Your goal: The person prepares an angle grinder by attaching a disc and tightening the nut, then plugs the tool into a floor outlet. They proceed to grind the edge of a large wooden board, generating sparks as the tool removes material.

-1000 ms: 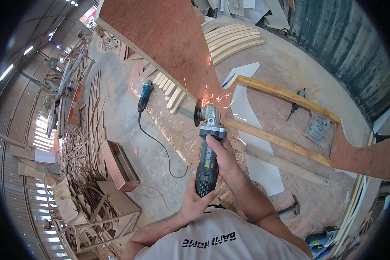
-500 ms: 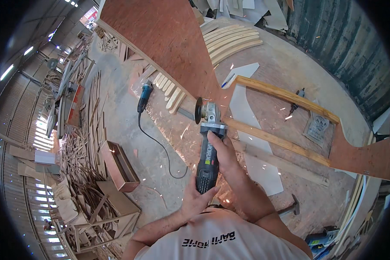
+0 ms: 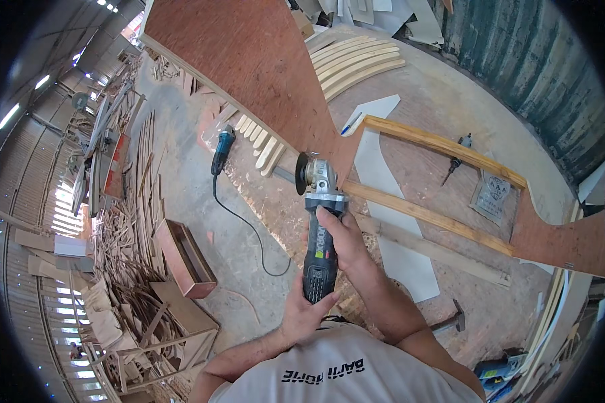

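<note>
I hold a black and grey angle grinder [image 3: 318, 232] with both hands. My right hand [image 3: 339, 235] wraps the body just behind the silver head, and my left hand [image 3: 302, 310] grips the rear of the handle. The grinder's disc [image 3: 302, 173] sits by the edge of a large reddish-brown plywood panel [image 3: 255, 60], near the notch where the panel narrows. A light wooden batten [image 3: 423, 213] runs right from the disc under the panel's cut-out.
A blue power tool [image 3: 222, 149] with a black cord lies on the concrete floor to the left. Short curved wood pieces [image 3: 262, 144] lie under the panel. An open wooden box [image 3: 185, 258] and heaps of scrap wood [image 3: 124, 269] fill the left. A hammer [image 3: 450, 321] lies lower right.
Sparks flew from the disc a second ago and have died out now. The grinder and both hands have stayed at almost the same spot on the panel's edge.
</note>
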Demonstrator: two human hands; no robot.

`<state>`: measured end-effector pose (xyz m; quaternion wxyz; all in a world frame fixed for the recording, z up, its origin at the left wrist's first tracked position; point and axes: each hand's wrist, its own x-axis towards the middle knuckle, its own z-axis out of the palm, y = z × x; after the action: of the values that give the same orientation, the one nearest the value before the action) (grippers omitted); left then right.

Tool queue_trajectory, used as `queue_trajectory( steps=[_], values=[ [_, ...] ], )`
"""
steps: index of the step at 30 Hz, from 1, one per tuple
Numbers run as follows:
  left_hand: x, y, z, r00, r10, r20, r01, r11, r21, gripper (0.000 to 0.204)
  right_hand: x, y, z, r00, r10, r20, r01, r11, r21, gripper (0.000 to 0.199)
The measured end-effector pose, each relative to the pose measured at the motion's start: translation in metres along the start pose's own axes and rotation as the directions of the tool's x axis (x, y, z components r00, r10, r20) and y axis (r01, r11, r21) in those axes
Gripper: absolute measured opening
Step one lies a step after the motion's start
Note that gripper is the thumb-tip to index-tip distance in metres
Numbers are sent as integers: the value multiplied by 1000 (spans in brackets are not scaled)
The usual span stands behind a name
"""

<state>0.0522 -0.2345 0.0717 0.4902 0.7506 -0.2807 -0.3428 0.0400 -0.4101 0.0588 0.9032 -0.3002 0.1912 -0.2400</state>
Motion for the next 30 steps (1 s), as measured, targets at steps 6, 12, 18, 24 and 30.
queue_trajectory(
  steps=[6,12,18,24,30],
  values=[
    [0,17,1,995,-92,34,95,991,-94,58,1,-4,2,999,-4,32,4,1000,6,38],
    [3,18,0,1000,-5,11,4,998,69,57,4,-9,2,1000,23,4,-23,1000,20,38],
    [4,35,6,997,-77,1,77,996,-50,58,7,-14,2,1000,17,3,-17,1000,4,39],
    [0,16,4,1000,-20,-12,19,998,-67,57,0,-9,3,1000,-2,29,2,1000,3,35],
    [-4,7,-2,999,-38,13,37,999,16,59,-2,7,0,1000,-16,-26,17,999,35,34]
  ],
)
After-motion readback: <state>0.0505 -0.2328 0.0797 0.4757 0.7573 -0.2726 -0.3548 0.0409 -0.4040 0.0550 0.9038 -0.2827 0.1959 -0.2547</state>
